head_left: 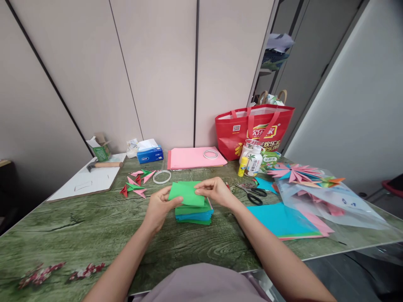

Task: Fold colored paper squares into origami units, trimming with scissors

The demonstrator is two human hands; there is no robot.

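Observation:
Between both hands is a green paper sheet (pixel 188 195), tilted up over a stack of cut paper (pixel 193 217) in green and blue. My left hand (pixel 160 206) pinches the sheet's left side, thumb on its near face. My right hand (pixel 217 192) grips its right edge between thumb and fingers. Beyond my left hand lie several folded paper pieces (pixel 135 187) in pink, green and red, beside a roll of tape (pixel 162 177). Black-handled scissors (pixel 254 196) rest to the right of my right hand.
Blue sheets (pixel 283 220) and a plastic bag (pixel 343 207) with a folded-paper flower (pixel 294 173) lie right. At the back are pink paper (pixel 189 157), a tissue pack (pixel 150 155), a glue stick (pixel 242 167), a white bottle (pixel 254 161) and a red bag (pixel 228 134). A hammer (pixel 107 164) lies on a white board (pixel 91 180).

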